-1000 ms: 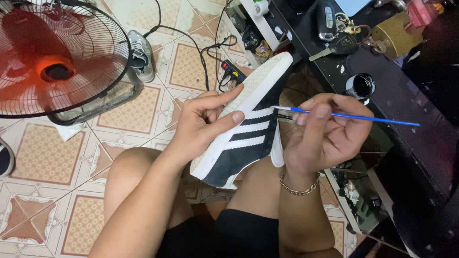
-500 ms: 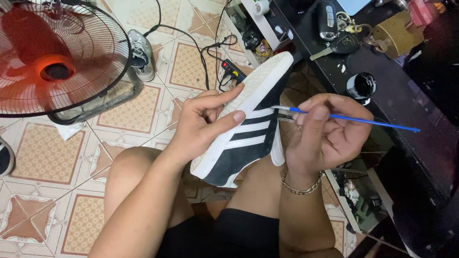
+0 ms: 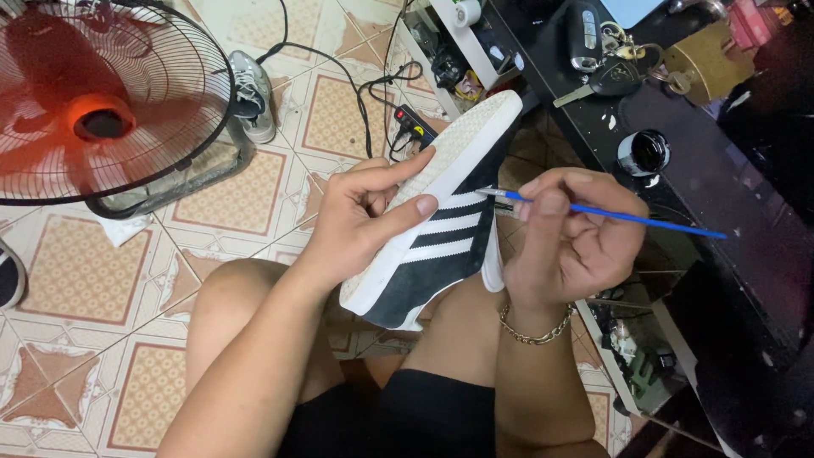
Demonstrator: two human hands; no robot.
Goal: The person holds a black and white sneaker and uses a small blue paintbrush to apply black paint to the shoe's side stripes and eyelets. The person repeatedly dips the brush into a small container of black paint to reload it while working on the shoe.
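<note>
Holding a dark sneaker (image 3: 441, 233) with white stripes and a white sole up over the lap, the left hand (image 3: 365, 216) has its grip closed on the sole edge, thumb along the rim and fingers across the side. The right hand (image 3: 568, 242) pinches a thin blue paintbrush (image 3: 610, 212), its tip touching the shoe's side just right of the top stripe. The sneaker looks light, its upper soft and its sole firm, so the rim seems the steadier hold; the slender brush looks best pinched near the ferrule. A small open jar (image 3: 643, 153) of dark paint stands on the black worktop (image 3: 721, 195) to the far right, keys (image 3: 606, 51) beyond. A red fan (image 3: 102, 102) sits far left on the tiled floor (image 3: 246, 178).
</note>
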